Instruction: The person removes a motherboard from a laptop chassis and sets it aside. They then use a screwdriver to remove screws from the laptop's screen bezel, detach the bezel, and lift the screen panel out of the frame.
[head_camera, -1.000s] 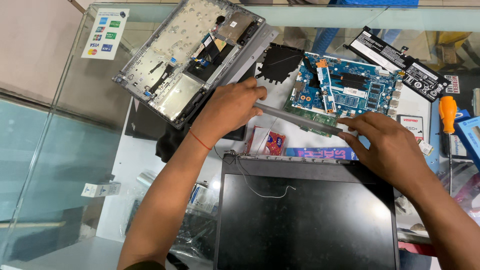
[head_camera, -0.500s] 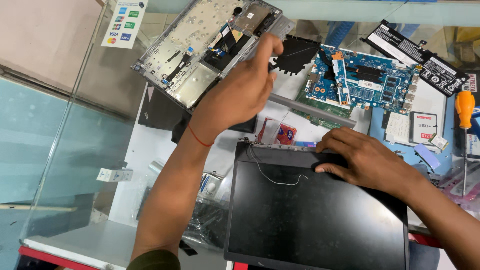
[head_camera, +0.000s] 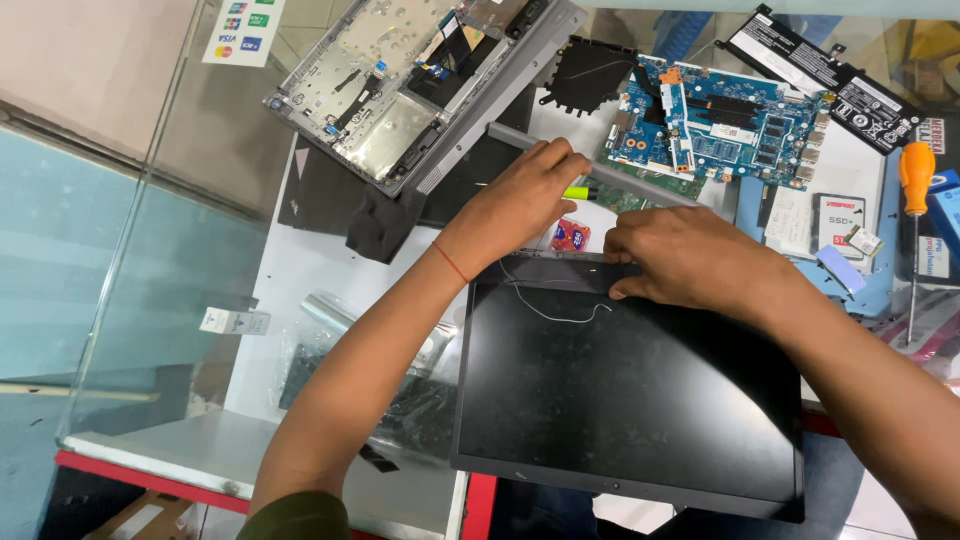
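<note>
The left hand (head_camera: 520, 200) is laid with curled fingers over a long grey plastic hinge-cover strip (head_camera: 640, 182), which is gripped near its left part and runs slantwise from upper left to lower right across the white bench top (head_camera: 300, 275). The right hand (head_camera: 680, 258) is pressed flat, fingers close together, on the top edge of a black flat laptop screen panel (head_camera: 630, 400), which is placed in the lower middle of the view and overhangs the near edge of the bench. A thin white wire (head_camera: 550, 310) is seen lying loose on the dark glass just below the fingers. Beyond the hands, a blue printed circuit board (head_camera: 730, 125) is set near the strip's far end, and a grey opened laptop base shell (head_camera: 400, 90) is laid at the upper left. An orange-handled screwdriver (head_camera: 915, 190) is placed at the far right, well apart from both hands.
</note>
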